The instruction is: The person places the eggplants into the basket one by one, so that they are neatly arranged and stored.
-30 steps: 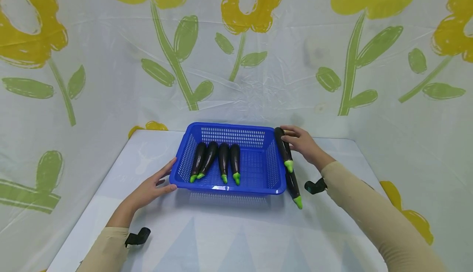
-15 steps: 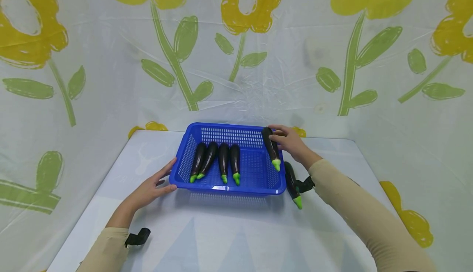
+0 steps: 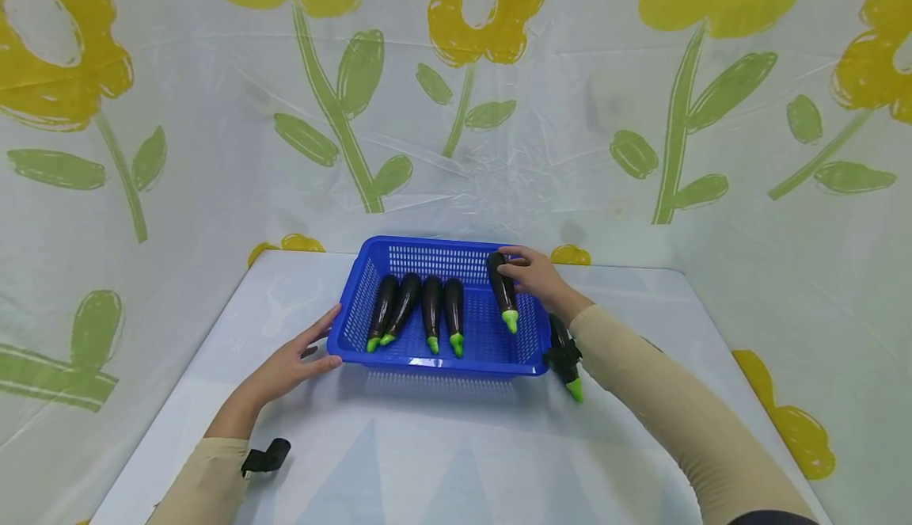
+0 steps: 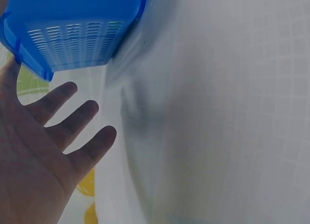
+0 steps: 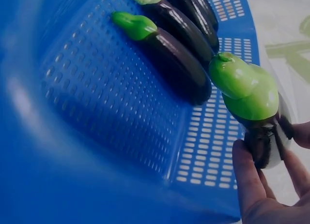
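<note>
My right hand (image 3: 536, 278) holds a dark purple eggplant (image 3: 502, 286) with a green stem end over the right part of a blue plastic basket (image 3: 442, 366). In the right wrist view, fingers and thumb grip its dark body (image 5: 261, 144), and the green cap (image 5: 252, 96) points toward the camera. Several more eggplants (image 3: 431, 311) lie side by side in the basket's left and middle, stems toward me. At the basket's left edge, my left hand (image 3: 288, 370) touches the rim with fingers spread; the left wrist view shows the extended fingers (image 4: 72, 122) beside the basket wall.
Another eggplant (image 3: 575, 389) lies on the white table (image 3: 427, 462) just outside the basket's right side, partly hidden by the black wrist camera (image 3: 563, 355). A flower-printed sheet (image 3: 556, 153) hangs behind and beside the table.
My right hand has carried the eggplant leftward from above the basket's right rim to over its inside. The left hand and the basket have stayed put.
</note>
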The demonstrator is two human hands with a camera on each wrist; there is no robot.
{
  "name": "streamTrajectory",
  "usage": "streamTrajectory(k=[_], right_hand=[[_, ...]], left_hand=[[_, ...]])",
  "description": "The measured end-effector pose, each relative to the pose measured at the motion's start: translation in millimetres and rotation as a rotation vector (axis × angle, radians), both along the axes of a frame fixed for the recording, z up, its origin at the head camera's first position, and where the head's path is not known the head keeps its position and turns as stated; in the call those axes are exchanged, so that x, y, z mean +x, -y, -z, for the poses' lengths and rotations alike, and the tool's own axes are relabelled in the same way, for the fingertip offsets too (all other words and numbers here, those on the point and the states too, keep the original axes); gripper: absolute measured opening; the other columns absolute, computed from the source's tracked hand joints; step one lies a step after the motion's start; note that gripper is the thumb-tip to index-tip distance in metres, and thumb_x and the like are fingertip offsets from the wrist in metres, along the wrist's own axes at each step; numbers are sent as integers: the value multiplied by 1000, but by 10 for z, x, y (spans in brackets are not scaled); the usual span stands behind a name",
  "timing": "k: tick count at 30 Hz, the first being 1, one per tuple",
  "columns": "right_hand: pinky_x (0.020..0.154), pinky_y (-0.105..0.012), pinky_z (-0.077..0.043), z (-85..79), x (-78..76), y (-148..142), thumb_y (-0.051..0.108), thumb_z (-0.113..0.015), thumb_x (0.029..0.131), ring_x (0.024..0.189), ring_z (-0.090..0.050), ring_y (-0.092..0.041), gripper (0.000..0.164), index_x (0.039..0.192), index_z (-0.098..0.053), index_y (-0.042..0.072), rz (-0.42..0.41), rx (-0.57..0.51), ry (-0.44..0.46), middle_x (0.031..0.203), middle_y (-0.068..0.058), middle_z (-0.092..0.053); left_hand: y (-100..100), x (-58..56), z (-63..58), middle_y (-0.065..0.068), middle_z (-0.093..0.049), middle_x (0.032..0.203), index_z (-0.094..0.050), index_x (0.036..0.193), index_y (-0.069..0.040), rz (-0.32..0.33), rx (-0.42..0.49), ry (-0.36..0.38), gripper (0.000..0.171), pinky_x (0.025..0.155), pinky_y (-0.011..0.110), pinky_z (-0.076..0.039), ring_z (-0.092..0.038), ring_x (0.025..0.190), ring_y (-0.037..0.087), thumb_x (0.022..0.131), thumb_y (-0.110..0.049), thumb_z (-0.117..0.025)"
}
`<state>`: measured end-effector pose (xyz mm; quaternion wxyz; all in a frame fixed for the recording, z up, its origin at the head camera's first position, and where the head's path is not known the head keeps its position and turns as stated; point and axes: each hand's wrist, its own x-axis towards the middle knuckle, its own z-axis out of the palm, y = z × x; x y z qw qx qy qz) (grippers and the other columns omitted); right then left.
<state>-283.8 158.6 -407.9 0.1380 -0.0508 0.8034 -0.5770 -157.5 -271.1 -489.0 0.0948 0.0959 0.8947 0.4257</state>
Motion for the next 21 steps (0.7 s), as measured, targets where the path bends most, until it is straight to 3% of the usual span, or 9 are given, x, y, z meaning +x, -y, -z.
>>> streamTrajectory(k=[21], right_hand=[[102, -50, -53, 143, -123, 312, 11, -60, 102, 124, -60, -38, 46, 147, -51, 5, 11, 75, 80, 144, -26, -53]], left_hand=[[-2, 4, 8, 19, -21, 167, -13, 164, -36, -1, 1, -12, 89, 113, 71, -28, -27, 147, 50, 95, -45, -68]])
